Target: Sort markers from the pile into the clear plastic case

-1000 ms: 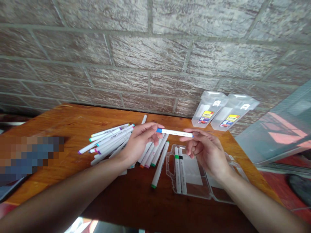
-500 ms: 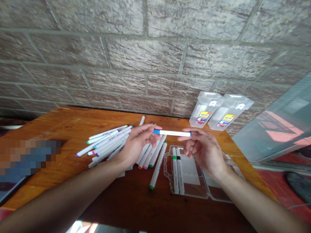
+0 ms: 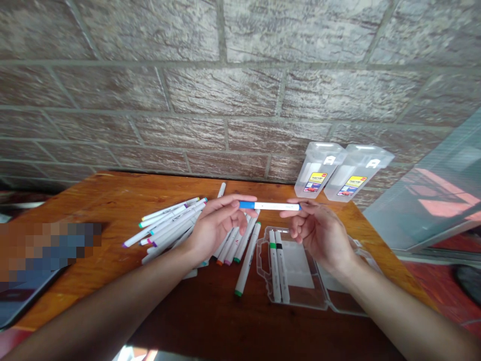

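Observation:
A white marker with a blue cap [image 3: 276,206] is held level above the table between both hands. My left hand [image 3: 216,220] pinches its blue capped end between thumb and fingers. At the other end, the fingertips of my right hand [image 3: 323,228] grip the small blue tip. Beneath my left hand lies a loose pile of white markers [image 3: 175,220] with caps of several colours, partly hidden by the hand and forearm. Below my right hand an open clear plastic case [image 3: 298,301] lies flat. Two markers, one green-banded [image 3: 275,271] and one black-banded [image 3: 281,271], rest side by side in its left half.
Two clear lidded boxes [image 3: 313,170] with yellow labels stand at the back right of the wooden table [image 3: 108,200], against the brick wall [image 3: 195,135]. A single green-capped marker [image 3: 248,260] lies left of the case. A partly blurred dark device [image 3: 33,291] is at the left edge.
Both hands keep their hold on the blue-capped marker. More of its blue cap shows beside my left fingers. The whole view has shifted slightly.

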Motion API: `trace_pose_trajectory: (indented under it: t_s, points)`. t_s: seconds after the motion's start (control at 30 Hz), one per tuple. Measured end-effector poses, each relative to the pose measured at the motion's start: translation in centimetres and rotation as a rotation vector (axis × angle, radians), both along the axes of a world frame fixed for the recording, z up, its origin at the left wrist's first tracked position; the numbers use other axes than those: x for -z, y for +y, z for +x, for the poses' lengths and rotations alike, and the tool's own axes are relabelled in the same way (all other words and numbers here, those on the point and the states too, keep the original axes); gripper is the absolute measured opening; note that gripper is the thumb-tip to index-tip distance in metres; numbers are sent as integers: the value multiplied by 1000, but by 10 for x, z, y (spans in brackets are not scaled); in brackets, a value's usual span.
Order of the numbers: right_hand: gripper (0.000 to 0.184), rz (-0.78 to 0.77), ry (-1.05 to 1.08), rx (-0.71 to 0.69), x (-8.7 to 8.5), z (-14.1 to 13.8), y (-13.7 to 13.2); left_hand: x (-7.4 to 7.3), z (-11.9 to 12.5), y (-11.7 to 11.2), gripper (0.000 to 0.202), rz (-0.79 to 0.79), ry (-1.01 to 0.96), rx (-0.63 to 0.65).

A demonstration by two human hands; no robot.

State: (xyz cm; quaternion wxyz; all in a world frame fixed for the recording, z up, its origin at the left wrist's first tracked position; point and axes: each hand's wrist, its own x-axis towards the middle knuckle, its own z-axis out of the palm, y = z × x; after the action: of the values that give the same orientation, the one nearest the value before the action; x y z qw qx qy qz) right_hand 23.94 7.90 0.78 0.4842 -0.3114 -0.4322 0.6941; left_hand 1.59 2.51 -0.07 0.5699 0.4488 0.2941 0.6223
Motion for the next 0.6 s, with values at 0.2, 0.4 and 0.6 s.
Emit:
trace_pose_trajectory:
  t_s: [0.2, 0.4, 0.6]
  points:
    - [19, -17, 28, 11, 4, 0, 3, -1, 1, -2, 29, 44, 32, 46]
    - [19, -18, 8, 61, 4, -2, 3, -2, 1, -3, 28, 48, 65, 72]
    - [24, -27, 19, 70, 7, -2, 3, -3, 1, -6, 27, 76, 78, 138]
